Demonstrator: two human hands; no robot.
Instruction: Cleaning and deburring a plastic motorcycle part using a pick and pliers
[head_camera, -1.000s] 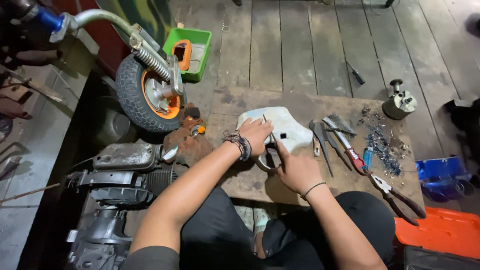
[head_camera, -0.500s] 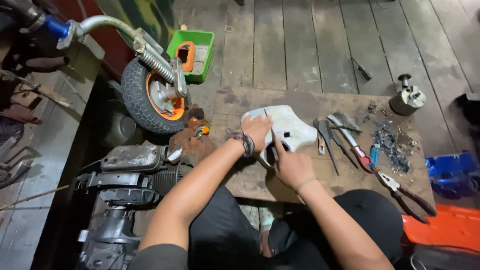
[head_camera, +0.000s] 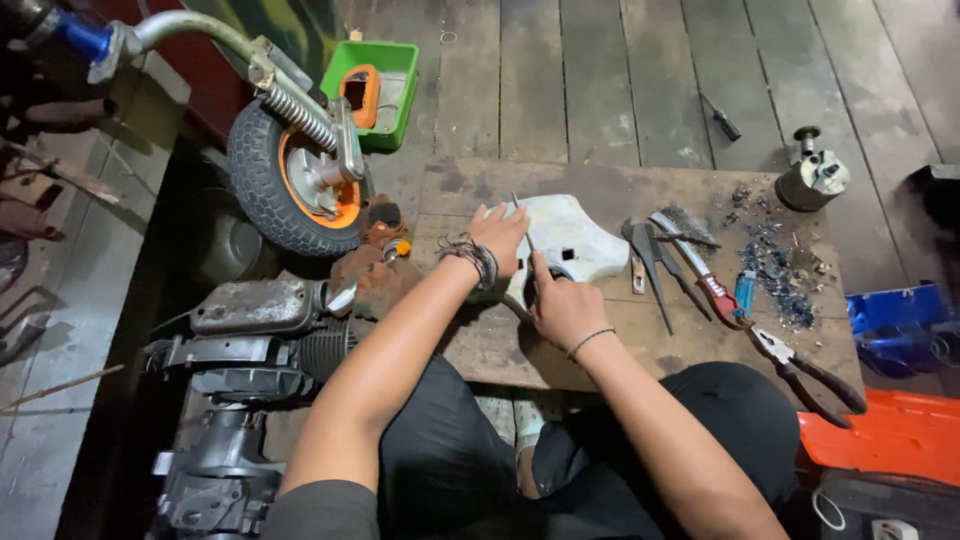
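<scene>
Left grip (head_camera: 497, 238) steadies white panel (head_camera: 575, 240); right grip (head_camera: 562, 305) pinches thin tool (head_camera: 524, 228).

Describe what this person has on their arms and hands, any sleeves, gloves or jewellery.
Both forearms are bare, no gloves. The left hand has a bundle of dark cord bracelets round the wrist. The right hand has one thin dark band at the wrist. A grey short sleeve shows at the left shoulder.
</scene>
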